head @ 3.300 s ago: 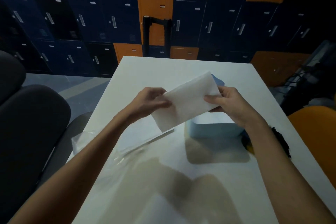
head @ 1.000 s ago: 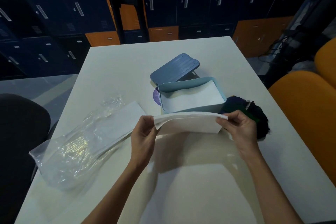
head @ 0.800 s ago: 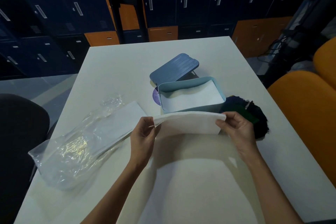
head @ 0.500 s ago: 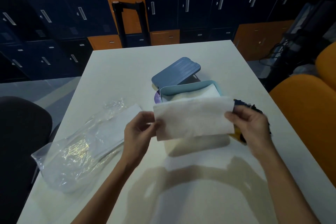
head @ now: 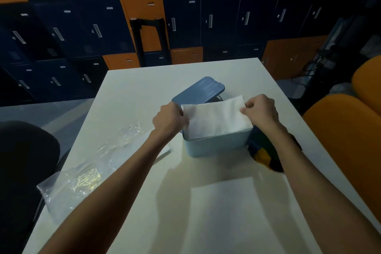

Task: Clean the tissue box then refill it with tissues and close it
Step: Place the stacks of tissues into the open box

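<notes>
A light blue open tissue box [head: 216, 146] stands in the middle of the white table [head: 140, 93]. Its darker blue lid [head: 199, 92] lies propped just behind it. I hold a white folded tissue [head: 215, 119] tilted over the box opening, its lower edge inside the box. My left hand [head: 168, 122] pinches the tissue's left end at the box's left rim. My right hand [head: 260, 110] pinches the tissue's upper right corner above the box's right side.
A crumpled clear plastic wrapper [head: 92, 163] with white tissues in it lies on the table's left side. A dark cloth with yellow [head: 265, 158] sits right of the box. Orange chairs [head: 348, 136] stand at the right, a dark chair [head: 22, 171] at the left, lockers behind.
Both hands carried the tissue from in front of the box forward and down onto the box opening. The view tilted down and closer.
</notes>
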`<action>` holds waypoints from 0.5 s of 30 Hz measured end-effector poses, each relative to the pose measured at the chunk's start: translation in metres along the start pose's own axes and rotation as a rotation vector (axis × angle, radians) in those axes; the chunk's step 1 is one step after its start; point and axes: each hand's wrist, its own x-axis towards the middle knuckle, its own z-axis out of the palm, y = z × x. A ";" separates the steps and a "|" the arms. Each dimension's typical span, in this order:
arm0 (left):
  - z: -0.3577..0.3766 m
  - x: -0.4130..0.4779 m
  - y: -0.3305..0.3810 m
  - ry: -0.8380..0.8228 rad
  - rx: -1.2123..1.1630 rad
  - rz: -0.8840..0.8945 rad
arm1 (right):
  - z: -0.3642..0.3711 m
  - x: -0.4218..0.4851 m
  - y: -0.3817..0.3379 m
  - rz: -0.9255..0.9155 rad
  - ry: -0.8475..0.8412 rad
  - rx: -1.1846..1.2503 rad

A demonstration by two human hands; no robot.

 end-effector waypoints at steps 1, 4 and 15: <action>0.000 0.002 0.001 -0.009 0.032 0.001 | 0.000 0.000 -0.001 -0.009 -0.010 -0.035; -0.002 0.006 0.006 -0.053 0.085 -0.006 | -0.004 0.004 -0.004 -0.031 -0.016 -0.116; 0.001 -0.003 0.013 -0.050 0.288 0.043 | 0.003 0.010 -0.007 -0.075 -0.060 -0.203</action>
